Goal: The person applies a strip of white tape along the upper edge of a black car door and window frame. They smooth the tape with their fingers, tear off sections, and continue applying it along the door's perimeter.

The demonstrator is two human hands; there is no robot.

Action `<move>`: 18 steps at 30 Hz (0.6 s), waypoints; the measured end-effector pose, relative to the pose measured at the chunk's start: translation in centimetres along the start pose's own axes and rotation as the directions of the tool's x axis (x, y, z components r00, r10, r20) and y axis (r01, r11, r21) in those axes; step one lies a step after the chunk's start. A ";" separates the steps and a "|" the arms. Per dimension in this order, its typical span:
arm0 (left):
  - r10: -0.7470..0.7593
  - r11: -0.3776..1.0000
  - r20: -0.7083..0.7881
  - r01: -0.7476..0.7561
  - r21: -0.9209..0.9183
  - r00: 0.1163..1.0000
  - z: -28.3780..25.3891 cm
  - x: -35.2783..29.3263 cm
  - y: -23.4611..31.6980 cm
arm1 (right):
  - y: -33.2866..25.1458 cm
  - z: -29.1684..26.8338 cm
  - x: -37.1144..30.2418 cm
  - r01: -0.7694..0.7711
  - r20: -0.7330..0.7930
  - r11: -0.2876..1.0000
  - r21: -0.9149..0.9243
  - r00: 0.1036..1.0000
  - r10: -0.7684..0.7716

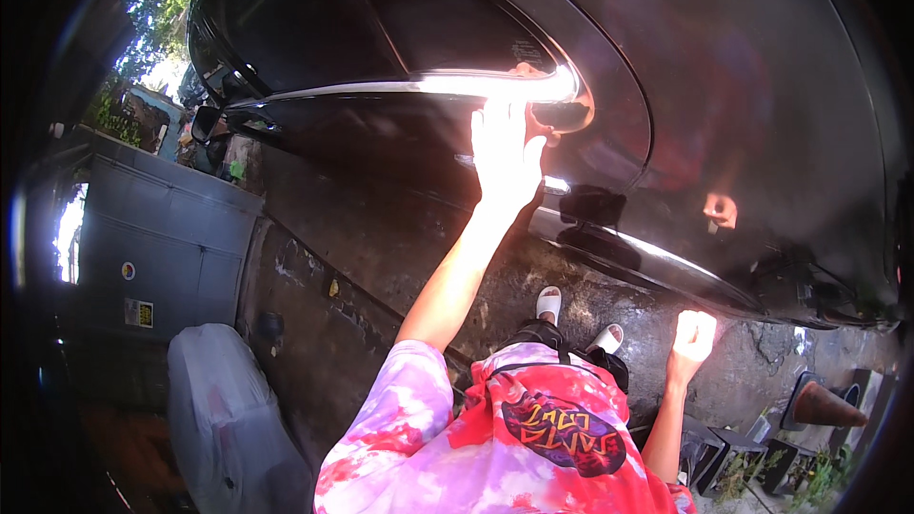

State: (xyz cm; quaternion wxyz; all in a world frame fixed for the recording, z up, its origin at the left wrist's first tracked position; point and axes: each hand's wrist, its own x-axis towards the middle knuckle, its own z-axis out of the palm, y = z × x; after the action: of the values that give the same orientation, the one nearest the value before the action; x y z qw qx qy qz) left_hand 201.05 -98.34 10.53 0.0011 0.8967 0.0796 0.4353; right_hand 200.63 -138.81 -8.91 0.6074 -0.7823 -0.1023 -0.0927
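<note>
A glossy black car [752, 57] fills the upper part of the head view. My left hand [505, 160] is stretched out flat toward its rear side window, fingers extended, over the bright window trim [362, 88]. Glare washes out the fingertips, so whether they touch the car I cannot tell. Lower down on the right, my right hand [696, 335] is curled closed beside the car's lower edge. Anything inside those fingers is hidden. Both hands are mirrored in the dark paint.
At the left stands a grey metal gate [162, 214], with a cover-draped object [228, 419] below it. White sandals [549, 304] are on my feet on the worn concrete floor [333, 228]. A dull orange cone [830, 405] lies at the right, near dark planters [738, 457].
</note>
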 end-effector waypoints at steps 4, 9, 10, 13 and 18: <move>0.009 1.000 -0.194 -0.011 -0.005 0.981 0.9 1.0 0.7 | -1.0 0.2 -0.4 -0.005 0.088 1.000 -0.015 0.996 0.006; 0.141 0.984 -0.245 -0.164 -0.076 0.959 -0.6 2.5 0.3 | -3.0 1.9 -1.4 0.038 0.191 0.998 -0.044 0.981 -0.029; 0.171 0.982 -0.237 -0.185 -0.039 0.956 -1.8 2.8 -0.1 | -4.2 2.9 -1.8 0.017 0.214 0.999 -0.041 0.977 -0.008; 0.121 0.988 0.035 -0.117 -0.097 0.992 -4.6 2.1 -1.9 | -6.7 6.0 -2.9 0.014 0.249 0.998 0.054 0.968 -0.027; -0.263 0.837 -0.094 0.178 -0.517 0.960 -10.7 -2.3 -4.0 | -13.3 12.4 -4.8 -0.047 0.343 0.996 0.075 0.939 0.019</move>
State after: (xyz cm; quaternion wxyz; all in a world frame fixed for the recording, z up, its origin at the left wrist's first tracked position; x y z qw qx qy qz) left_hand 190.73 -95.42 15.11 0.2789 0.8117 0.0660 0.5089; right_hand 192.63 -123.85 -0.86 0.6135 -0.7625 -0.1969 0.0592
